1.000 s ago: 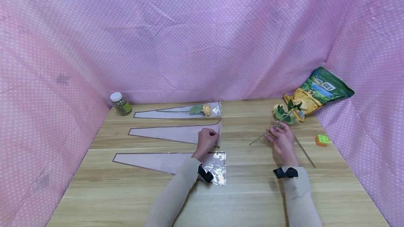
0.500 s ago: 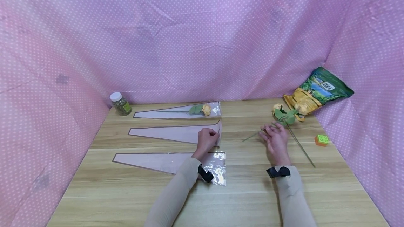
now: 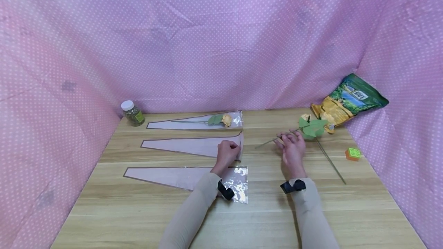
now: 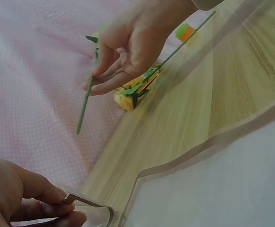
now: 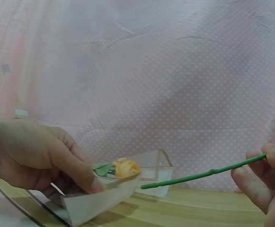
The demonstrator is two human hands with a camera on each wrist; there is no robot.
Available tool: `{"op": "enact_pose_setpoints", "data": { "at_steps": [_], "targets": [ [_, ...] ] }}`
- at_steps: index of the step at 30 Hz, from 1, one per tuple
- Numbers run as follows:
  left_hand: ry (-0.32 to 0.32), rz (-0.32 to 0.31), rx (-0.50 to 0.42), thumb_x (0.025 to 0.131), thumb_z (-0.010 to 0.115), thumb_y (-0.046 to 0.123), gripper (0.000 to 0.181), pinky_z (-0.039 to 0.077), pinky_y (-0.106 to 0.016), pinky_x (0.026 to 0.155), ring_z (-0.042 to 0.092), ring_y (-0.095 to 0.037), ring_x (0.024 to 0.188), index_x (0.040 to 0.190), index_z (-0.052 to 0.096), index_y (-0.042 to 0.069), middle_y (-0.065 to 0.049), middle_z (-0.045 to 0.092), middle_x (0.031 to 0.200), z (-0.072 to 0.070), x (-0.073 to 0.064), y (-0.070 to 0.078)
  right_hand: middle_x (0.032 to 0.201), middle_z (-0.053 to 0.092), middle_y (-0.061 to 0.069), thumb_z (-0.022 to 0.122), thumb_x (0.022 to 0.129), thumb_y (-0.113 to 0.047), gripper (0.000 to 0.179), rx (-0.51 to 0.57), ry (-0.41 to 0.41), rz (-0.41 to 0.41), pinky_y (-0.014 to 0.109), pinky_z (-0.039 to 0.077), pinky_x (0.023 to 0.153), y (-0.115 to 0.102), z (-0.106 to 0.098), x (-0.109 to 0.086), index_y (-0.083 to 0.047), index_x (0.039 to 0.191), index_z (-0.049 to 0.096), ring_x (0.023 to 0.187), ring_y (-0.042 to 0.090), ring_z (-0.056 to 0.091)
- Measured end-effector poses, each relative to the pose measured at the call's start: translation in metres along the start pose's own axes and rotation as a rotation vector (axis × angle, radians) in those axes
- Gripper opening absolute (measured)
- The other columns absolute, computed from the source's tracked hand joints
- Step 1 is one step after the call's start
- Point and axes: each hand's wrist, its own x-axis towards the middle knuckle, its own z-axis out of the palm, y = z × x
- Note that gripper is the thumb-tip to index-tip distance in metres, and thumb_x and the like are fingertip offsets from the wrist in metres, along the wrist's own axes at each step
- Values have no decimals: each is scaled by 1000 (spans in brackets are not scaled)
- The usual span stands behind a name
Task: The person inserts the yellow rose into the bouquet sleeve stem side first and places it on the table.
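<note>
My left hand [image 3: 228, 153] pinches the wide end of the middle flower sleeve [image 3: 187, 146], lifting its edge off the table. In the right wrist view that sleeve's mouth [image 5: 102, 201] stands partly raised under my left fingers. My right hand [image 3: 293, 151] pinches the green stem of a yellow rose [image 5: 194, 177], its bare tip pointing left toward the mouth, apart from it in the head view. Leaves of this rose overlap a second rose, whose stem [image 3: 330, 160] lies on the table to the right. A third rose [image 3: 226, 120] lies on the back sleeve [image 3: 162, 125].
A front sleeve [image 3: 155, 175] lies flat, partly under my left forearm. A white-capped jar [image 3: 133, 114] stands at the back left. A green and yellow bag [image 3: 353, 101] leans at the back right. A toy block [image 3: 353, 154] sits near the right edge.
My right hand has moved left with the rose, carrying the stem tip closer to the middle sleeve. The left hand stays at the sleeve's edge.
</note>
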Motion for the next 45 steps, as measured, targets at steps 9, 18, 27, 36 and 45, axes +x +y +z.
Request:
{"op": "enact_pose_setpoints", "data": {
  "at_steps": [9, 18, 27, 36, 45],
  "targets": [
    [2, 2, 13, 85, 67, 10, 15, 44, -21, 55, 55, -11, 62, 75, 77, 4, -7, 71, 71, 1, -1, 0, 92, 64, 10, 56, 92, 13, 35, 3, 25, -27, 34, 62, 75, 19, 18, -5, -3, 121, 43, 81, 17, 71],
    [-2, 8, 24, 87, 67, 10, 15, 43, -20, 54, 55, -11, 62, 78, 78, 3, -9, 73, 74, 1, -2, 3, 104, 60, 10, 54, 94, 10, 40, -67, 36, -10, 33, 60, 84, 30, 28, -12, -3, 129, 40, 94, 19, 69],
    [-6, 14, 26, 88, 67, 12, 17, 41, -20, 53, 54, -11, 63, 77, 77, 3, -9, 72, 73, 2, -3, 3, 101, 61, 6, 54, 95, 9, 37, -133, 34, -28, 38, 58, 91, 38, 28, -11, -5, 126, 43, 103, 27, 68],
    [1, 42, 20, 84, 66, 8, 15, 41, -21, 51, 54, -11, 58, 75, 76, 2, -8, 69, 66, 2, -4, 4, 106, 62, 11, 53, 94, 10, 41, -162, 26, -30, 35, 60, 86, 47, 28, -12, 1, 132, 38, 106, 30, 67],
    [-20, 27, 19, 85, 65, 10, 15, 42, -20, 52, 54, -10, 60, 78, 76, 3, -3, 68, 66, 3, -2, 8, 109, 62, 15, 55, 97, 2, 43, -185, 30, -8, 30, 61, 80, 55, 26, -16, 6, 135, 34, 111, 34, 67]
  ]
}}
